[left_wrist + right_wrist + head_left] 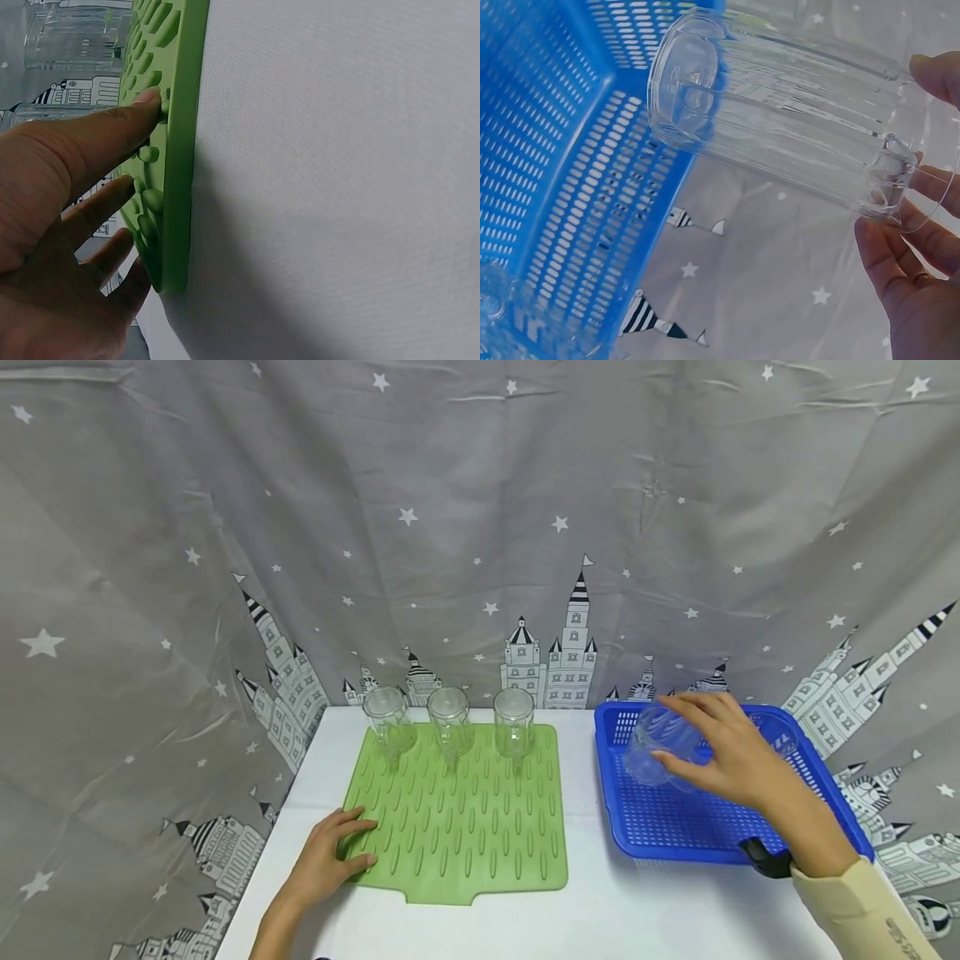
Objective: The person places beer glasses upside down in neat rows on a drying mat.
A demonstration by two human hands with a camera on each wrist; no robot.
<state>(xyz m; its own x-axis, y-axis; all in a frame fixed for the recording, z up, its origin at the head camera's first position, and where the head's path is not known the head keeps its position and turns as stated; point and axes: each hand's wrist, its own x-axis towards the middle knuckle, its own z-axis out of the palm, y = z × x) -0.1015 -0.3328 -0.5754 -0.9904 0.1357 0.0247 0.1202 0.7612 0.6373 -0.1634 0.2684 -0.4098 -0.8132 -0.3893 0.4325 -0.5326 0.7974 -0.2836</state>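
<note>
My right hand (723, 752) holds a clear glass mug (795, 112) between thumb and fingers, close to its rim. The mug is tilted over the blue plastic basket (618, 827), its base pointing down and to the left in the head view. On the left edge of the green drying mat (480, 827) rests my left hand (322, 856), its fingers spread loosely on the surface and gripping nothing. Along the mat's back edge stand three glass mugs: a left one (390, 722), a middle one (450, 722) and a right one (514, 722), handles toward me.
More clear glassware (525, 315) lies in the basket, partly hidden by my right hand and arm in the head view. Mat and basket sit on a white tabletop (555, 927). Behind them hangs a grey curtain (450, 527) with stars and castles.
</note>
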